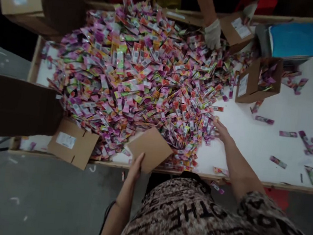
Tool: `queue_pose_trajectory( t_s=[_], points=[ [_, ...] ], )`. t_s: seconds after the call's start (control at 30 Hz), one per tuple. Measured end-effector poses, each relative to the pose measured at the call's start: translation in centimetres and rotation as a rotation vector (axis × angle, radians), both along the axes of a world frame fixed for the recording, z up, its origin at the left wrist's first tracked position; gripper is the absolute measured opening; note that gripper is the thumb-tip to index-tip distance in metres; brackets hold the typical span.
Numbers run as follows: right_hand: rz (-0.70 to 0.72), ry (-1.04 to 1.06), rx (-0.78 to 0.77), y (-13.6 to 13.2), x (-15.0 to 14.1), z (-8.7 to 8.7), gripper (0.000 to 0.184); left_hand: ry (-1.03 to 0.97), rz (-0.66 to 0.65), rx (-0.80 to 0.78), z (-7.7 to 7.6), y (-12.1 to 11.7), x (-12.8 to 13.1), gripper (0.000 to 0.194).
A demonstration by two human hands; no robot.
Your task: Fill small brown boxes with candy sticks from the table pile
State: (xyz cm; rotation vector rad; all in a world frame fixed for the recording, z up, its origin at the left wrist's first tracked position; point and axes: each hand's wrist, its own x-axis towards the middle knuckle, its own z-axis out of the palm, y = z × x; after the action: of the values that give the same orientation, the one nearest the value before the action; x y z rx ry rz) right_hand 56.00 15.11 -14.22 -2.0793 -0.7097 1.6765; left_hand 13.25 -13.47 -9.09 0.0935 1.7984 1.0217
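A big heap of small, colourful wrapped packets (138,81), mostly pink, purple and orange, covers much of the white table (240,149). My left hand (136,168) grips a plain brown cardboard box (150,150) by its near side, tilted against the front of the heap; its inside is hidden from me. My right hand (221,131) reaches to the heap's right edge, its fingers stretched out at the packets there and apart from each other. Beyond it stands an open cardboard box (247,84) with packets inside.
Across the table a co-worker's gloved hand (212,34) digs into the heap, the other glove (250,12) at a labelled box (237,28). A blue-topped stack (294,39) stands right. A labelled carton (71,141) lies front left. Loose packets (288,134) lie scattered right. A wooden rim (275,186) edges the table.
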Motion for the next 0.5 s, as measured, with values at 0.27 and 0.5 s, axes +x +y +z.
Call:
queue_pose_trajectory(
  t_s=[0.27, 0.5],
  points=[
    [0.390, 0.046, 0.248, 3.0, -14.3, -2.9, 0.044, -0.239, 0.024, 0.171, -3.6, 12.3, 7.2, 0.077],
    [0.598, -0.006, 0.429, -1.2, -14.8, 2.8, 0.035, -0.410, 0.079, 0.139, -4.1, 8.3, 5.4, 0.073]
  ],
)
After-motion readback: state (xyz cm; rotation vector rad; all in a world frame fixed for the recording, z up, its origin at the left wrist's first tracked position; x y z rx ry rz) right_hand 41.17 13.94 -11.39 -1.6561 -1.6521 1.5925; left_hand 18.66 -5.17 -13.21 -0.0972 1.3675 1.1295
